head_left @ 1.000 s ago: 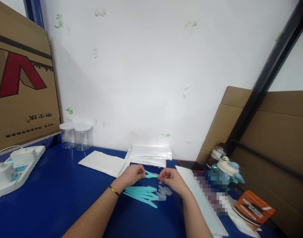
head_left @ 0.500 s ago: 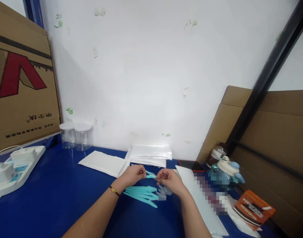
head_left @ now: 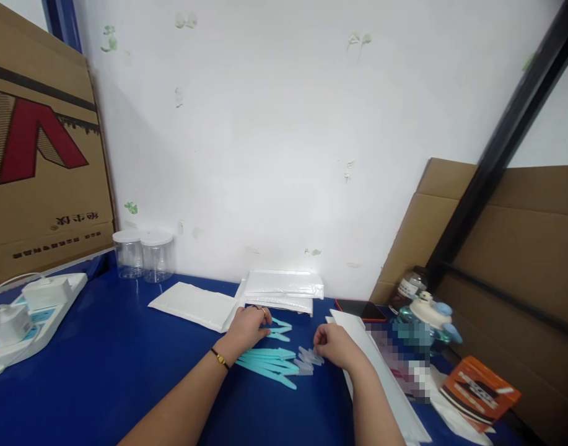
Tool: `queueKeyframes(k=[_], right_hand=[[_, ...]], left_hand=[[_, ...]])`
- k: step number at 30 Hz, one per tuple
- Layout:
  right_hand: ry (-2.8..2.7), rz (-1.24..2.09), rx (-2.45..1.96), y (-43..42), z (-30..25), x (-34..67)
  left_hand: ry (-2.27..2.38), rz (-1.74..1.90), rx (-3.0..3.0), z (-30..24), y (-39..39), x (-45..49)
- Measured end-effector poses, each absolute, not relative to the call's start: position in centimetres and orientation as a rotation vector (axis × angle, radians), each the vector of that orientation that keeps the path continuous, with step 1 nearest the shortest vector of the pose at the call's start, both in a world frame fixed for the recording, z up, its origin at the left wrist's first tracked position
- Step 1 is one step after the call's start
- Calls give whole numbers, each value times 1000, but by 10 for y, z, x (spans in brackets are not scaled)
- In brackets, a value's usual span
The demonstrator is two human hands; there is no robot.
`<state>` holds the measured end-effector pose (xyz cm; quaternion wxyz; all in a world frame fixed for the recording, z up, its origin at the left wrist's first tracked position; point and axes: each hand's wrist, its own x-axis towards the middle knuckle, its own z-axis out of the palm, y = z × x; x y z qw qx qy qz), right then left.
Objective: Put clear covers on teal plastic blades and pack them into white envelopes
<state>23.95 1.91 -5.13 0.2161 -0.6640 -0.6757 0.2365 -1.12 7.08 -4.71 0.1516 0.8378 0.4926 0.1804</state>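
Observation:
My left hand (head_left: 247, 328) rests on the blue table, its curled fingers on a thin teal stick (head_left: 278, 331) that lies by its fingertips. A row of several teal sticks (head_left: 267, 362) lies in front of both hands. My right hand (head_left: 336, 344) is closed in a pinch beside a small heap of clear plastic caps (head_left: 308, 359); what it pinches is too small to name. A watch band sits on my left wrist.
White padded envelopes (head_left: 193, 305) and a stack of clear bags (head_left: 284, 287) lie behind the hands. Two clear jars (head_left: 143, 255) stand at the wall. A power strip (head_left: 18, 316) lies far left. A phone (head_left: 360, 310), bottle (head_left: 427, 322), white sheet (head_left: 381, 378) and orange packet (head_left: 479, 391) sit right.
The hands held one teal stick between them above the table. They have since drawn apart: the left lowered the stick to the table, the right moved right toward the clear caps.

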Motion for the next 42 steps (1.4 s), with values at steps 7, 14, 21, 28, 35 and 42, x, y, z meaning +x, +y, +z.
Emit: queueKeyframes(k=[7, 14, 21, 28, 35, 42], right_hand=[[-1850, 621, -1934, 20, -61, 234], [-1808, 567, -1728, 23, -54, 234], [-1657, 872, -1399, 20, -45, 220], [-1556, 986, -1390, 22, -46, 210], [-1459, 939, -1399, 29, -50, 208], [-1449, 952, -1334, 30, -51, 201]], left_hand=[[1131, 366, 2431, -42, 62, -13], [1183, 278, 2412, -39, 56, -10], [1139, 341, 2424, -48, 63, -14], [1155, 330, 2400, -43, 60, -13], [1217, 253, 2519, -37, 55, -7], [1150, 354, 2578, -40, 59, -8]])
